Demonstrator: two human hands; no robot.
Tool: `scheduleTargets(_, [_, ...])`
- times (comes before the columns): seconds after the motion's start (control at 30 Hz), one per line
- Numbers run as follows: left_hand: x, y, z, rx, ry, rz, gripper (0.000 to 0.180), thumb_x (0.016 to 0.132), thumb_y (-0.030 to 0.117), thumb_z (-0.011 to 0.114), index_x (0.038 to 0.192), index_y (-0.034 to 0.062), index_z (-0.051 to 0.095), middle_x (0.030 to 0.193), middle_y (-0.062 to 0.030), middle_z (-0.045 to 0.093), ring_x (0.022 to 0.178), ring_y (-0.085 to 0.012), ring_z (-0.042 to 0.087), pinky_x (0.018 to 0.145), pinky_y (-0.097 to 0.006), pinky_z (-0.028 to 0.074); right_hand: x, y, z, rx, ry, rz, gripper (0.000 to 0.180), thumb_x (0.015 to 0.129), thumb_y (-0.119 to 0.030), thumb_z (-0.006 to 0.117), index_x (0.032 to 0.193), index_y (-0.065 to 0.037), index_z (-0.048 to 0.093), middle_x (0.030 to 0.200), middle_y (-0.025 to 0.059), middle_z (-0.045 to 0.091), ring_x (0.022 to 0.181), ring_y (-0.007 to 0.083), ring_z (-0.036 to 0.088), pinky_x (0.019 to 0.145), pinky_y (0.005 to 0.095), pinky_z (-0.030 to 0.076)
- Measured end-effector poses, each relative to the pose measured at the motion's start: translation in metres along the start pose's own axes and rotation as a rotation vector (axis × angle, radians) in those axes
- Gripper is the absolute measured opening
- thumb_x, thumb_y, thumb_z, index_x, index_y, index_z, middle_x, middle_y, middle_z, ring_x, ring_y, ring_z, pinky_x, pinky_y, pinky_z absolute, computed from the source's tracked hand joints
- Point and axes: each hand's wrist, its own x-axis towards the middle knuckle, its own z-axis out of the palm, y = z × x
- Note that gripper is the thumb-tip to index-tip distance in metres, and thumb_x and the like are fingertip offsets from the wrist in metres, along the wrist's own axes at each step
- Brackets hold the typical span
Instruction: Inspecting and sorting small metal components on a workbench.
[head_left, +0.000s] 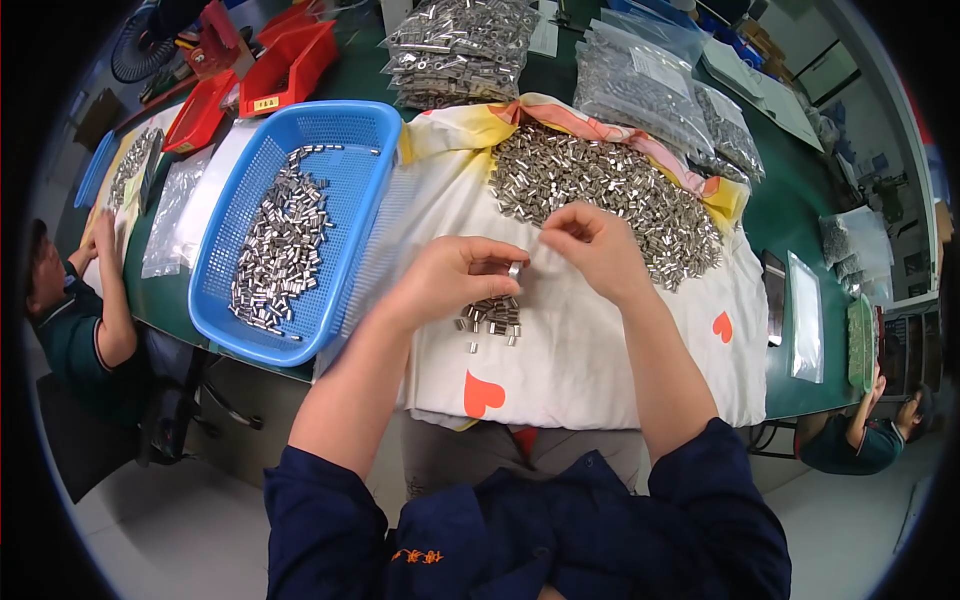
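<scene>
Left hand (455,275): curled, fingertips pinching a small shiny metal sleeve (514,269) above the cloth; thumb and forefinger closed on it.

Right hand (598,245): fingers bent inward, tips drawn together just beside the held sleeve; whether it grips anything of its own cannot be told.

Small cluster of short silver metal sleeves (492,318): lying on the cloth directly beneath the left hand, a few strays beside it.

Large heap of loose silver metal sleeves (610,190): spread over the far part of the cloth, behind the right hand.

White cloth with orange heart prints and a yellow border (590,350): draped over the near edge of the table, carrying heap and cluster.

Blue perforated plastic basket (365,190): left of the cloth, touching it, holding a long drift of the same metal sleeves (280,250).

Dark green table (800,200): bears everything listed.

Clear plastic bags packed with metal parts (455,50): stacked at the far side of the table, more to their right.

Red plastic bins (285,65): far left, behind the basket.

Flat clear plastic bag (805,315): right of the cloth, near the table edge.

Other persons: one seated at the left edge (70,320), one at the lower right (870,430), both well apart from the hands.
</scene>
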Motion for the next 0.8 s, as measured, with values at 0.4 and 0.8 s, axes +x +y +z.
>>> scheduleTargets(0.4, [-0.003,0.010,0.002,0.192,-0.072,0.052,0.032,0.073,-0.001,0.065,0.105,0.0013,0.059,0.089,-0.0023,0.062,0.078,-0.0053,0.056,0.070,-0.020,0.047,0.024,0.008,0.033,-0.840,0.328,-0.400,0.008,0.070,-0.012,0.061,0.077,-0.009,0.065,0.075,0.0070,0.056,0.078,0.0245,0.053,0.072,0.0360,0.041])
scheduleTargets(0.8, [-0.005,0.002,-0.003,0.033,-0.116,0.089,0.031,0.073,0.004,0.067,0.103,0.0028,0.061,0.088,-0.0027,0.063,0.078,-0.0056,0.055,0.071,-0.022,0.046,0.005,0.005,0.031,-0.815,0.242,-0.263,0.005,0.071,-0.011,0.060,0.072,-0.007,0.063,0.079,0.0098,0.058,0.079,0.0262,0.054,0.072,0.0359,0.043])
